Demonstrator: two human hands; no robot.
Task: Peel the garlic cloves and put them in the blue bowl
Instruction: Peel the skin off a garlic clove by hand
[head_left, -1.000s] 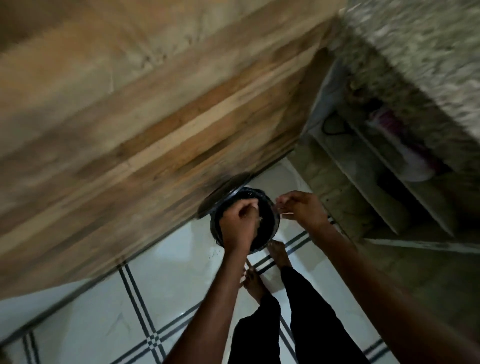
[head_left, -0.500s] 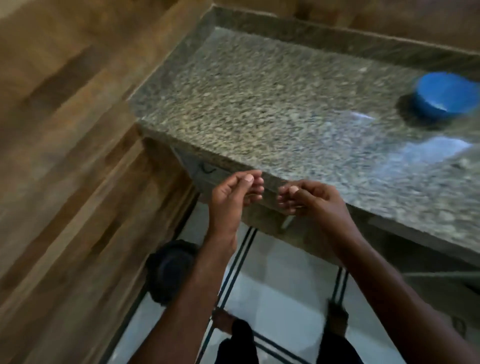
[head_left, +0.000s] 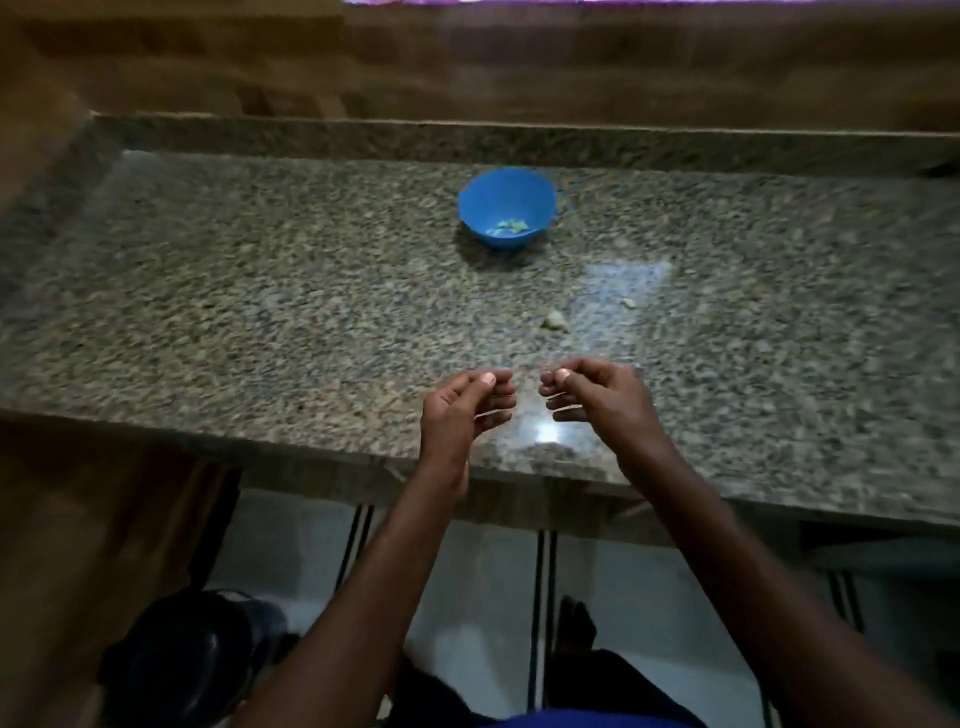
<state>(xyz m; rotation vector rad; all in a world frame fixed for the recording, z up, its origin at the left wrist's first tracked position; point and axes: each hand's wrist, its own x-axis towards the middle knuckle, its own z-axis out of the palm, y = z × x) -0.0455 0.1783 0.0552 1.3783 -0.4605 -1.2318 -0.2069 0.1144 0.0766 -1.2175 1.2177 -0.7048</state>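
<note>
Head: hands (head_left: 540, 400) above counter's (head_left: 260, 322) near edge

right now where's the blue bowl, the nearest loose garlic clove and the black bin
blue bowl (head_left: 480, 200): head view, inner left wall.
garlic clove (head_left: 555, 320): head view, its middle, on the counter.
black bin (head_left: 176, 660): head view, its lid, on the floor.

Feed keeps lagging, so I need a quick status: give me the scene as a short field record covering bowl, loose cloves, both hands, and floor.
surface: speckled granite countertop
bowl: round blue plastic bowl, upright, toward the back, a few pale pieces inside
loose pieces: two small pale garlic pieces on the counter, nearer than the bowl
left hand: fingers curled, thumb on fingertips, over the front edge; contents too small to tell
right hand: same pose, apart from the left
floor: dark round bin at lower left
</note>
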